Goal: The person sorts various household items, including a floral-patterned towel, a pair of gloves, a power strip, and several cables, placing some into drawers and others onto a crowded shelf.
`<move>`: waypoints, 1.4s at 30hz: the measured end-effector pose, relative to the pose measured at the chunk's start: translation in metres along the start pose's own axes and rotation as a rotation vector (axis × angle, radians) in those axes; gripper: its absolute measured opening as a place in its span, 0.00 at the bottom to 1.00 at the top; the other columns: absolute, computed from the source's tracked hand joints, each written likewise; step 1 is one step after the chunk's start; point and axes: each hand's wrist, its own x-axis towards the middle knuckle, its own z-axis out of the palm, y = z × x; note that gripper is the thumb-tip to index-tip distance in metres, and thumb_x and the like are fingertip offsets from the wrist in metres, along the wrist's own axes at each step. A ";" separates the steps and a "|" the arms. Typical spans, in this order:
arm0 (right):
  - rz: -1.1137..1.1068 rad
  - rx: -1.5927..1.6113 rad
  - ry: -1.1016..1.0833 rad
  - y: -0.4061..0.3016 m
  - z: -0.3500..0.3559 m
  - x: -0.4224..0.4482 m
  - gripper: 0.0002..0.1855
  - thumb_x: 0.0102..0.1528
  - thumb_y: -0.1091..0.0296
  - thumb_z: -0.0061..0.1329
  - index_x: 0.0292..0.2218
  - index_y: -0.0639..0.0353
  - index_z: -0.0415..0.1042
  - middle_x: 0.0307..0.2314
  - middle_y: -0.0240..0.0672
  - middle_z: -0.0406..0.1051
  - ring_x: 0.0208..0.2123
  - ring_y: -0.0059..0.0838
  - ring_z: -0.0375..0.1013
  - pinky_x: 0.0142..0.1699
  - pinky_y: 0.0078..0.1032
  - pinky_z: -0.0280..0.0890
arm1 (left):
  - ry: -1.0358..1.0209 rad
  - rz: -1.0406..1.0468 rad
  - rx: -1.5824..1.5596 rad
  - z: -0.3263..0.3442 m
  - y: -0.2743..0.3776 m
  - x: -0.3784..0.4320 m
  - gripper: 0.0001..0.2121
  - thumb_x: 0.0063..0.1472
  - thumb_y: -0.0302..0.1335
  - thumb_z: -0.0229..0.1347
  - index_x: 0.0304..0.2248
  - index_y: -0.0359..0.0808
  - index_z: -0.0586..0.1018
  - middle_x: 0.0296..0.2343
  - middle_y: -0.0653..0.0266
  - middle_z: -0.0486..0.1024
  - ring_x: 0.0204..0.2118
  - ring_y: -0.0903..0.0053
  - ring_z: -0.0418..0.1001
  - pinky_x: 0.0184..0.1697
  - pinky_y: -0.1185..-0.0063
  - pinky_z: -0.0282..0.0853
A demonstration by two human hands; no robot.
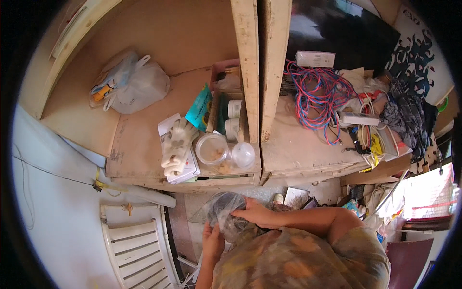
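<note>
A clear plastic bag with something dark inside is held close in front of my body, below the front edge of the wooden shelf. My right hand grips its upper right side, the thumb lying over the plastic. At the bag's lower left, my left hand pinches the film between its fingers. What the dark content is cannot be made out. Beyond the bag, knit work gloves lie on a white box near the shelf edge, beside a clear round jar.
A knotted white plastic bag stands on the left shelf. A red and blue cord bundle lies on the right shelf, near a power strip. A white radiator is at the lower left wall. Wooden uprights divide the shelves.
</note>
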 end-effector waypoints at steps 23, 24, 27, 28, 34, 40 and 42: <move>0.093 -0.039 0.306 -0.003 -0.076 -0.056 0.11 0.50 0.67 0.42 0.36 0.63 0.63 0.28 0.32 0.65 0.29 0.20 0.66 0.33 0.16 0.62 | 0.325 0.573 -0.130 -0.143 0.163 0.198 0.16 0.51 0.20 0.46 0.41 0.35 0.62 0.36 0.61 0.67 0.36 0.72 0.67 0.37 0.76 0.65; 0.088 -0.036 0.322 -0.005 -0.078 -0.059 0.11 0.50 0.67 0.42 0.35 0.63 0.63 0.28 0.32 0.65 0.29 0.20 0.66 0.33 0.16 0.62 | 0.309 0.536 -0.122 -0.137 0.164 0.208 0.16 0.51 0.20 0.45 0.41 0.35 0.62 0.36 0.61 0.67 0.36 0.72 0.67 0.37 0.76 0.65; 0.063 -0.105 0.349 -0.009 -0.080 -0.068 0.11 0.50 0.67 0.42 0.35 0.63 0.63 0.27 0.32 0.66 0.28 0.19 0.66 0.32 0.16 0.62 | 0.360 0.480 -0.061 -0.132 0.164 0.236 0.15 0.51 0.22 0.45 0.40 0.35 0.63 0.33 0.62 0.67 0.35 0.72 0.67 0.34 0.76 0.65; 0.060 -0.139 0.374 -0.010 -0.083 -0.074 0.11 0.50 0.66 0.42 0.35 0.63 0.64 0.26 0.32 0.66 0.28 0.19 0.66 0.32 0.15 0.62 | 0.417 0.426 0.008 -0.114 0.164 0.234 0.15 0.50 0.22 0.45 0.40 0.35 0.63 0.32 0.62 0.68 0.34 0.72 0.67 0.33 0.76 0.65; 0.137 -0.127 0.403 -0.007 -0.095 -0.081 0.13 0.49 0.65 0.42 0.36 0.61 0.65 0.25 0.32 0.67 0.26 0.18 0.66 0.31 0.16 0.62 | 0.568 0.483 0.068 -0.160 0.157 0.275 0.12 0.49 0.21 0.46 0.36 0.38 0.67 0.30 0.66 0.68 0.29 0.76 0.64 0.29 0.78 0.63; 0.072 -0.160 0.422 -0.003 -0.109 -0.082 0.14 0.49 0.62 0.42 0.35 0.61 0.65 0.26 0.32 0.67 0.26 0.19 0.67 0.28 0.15 0.63 | 0.616 0.750 0.493 -0.182 0.157 0.300 0.14 0.49 0.19 0.45 0.38 0.30 0.66 0.33 0.63 0.67 0.33 0.73 0.65 0.38 0.79 0.60; 0.042 -0.151 0.489 -0.007 -0.119 -0.091 0.13 0.49 0.62 0.41 0.34 0.61 0.66 0.25 0.32 0.68 0.26 0.19 0.67 0.28 0.16 0.63 | 0.586 0.753 0.537 -0.154 0.154 0.293 0.13 0.49 0.19 0.46 0.37 0.30 0.67 0.33 0.62 0.68 0.33 0.74 0.65 0.38 0.80 0.60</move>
